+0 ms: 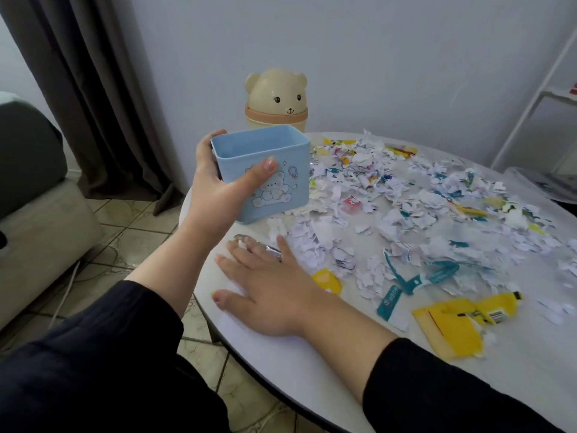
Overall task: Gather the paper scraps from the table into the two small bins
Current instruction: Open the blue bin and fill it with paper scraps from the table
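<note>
Grips blue bin in left hand: thumb across the printed bear front, fingers curled round the far left wall. Holds it mouth up, slightly tilted, at the left edge of the bench; cannot tell whether the base touches the top or hangs just above. Lays right hand palm down on the bench just in front of the bin, fingers straight and spread, gripping nothing, tips touching a few small white bits and a clear wrapper piece.

Behind the blue bin, at the back edge of the bench: beige bear bin, upright, domed lid on.

Across the middle and right of the bench: paper scraps, mostly white, mixed with coloured bits, in a loose wide spread reaching up to the blue bin's right side. Near the front right: torn yellow packaging; between it and the right hand, teal strips and a small yellow piece.

Left of the bench: tiled floor, grey curtain, sofa.
</note>
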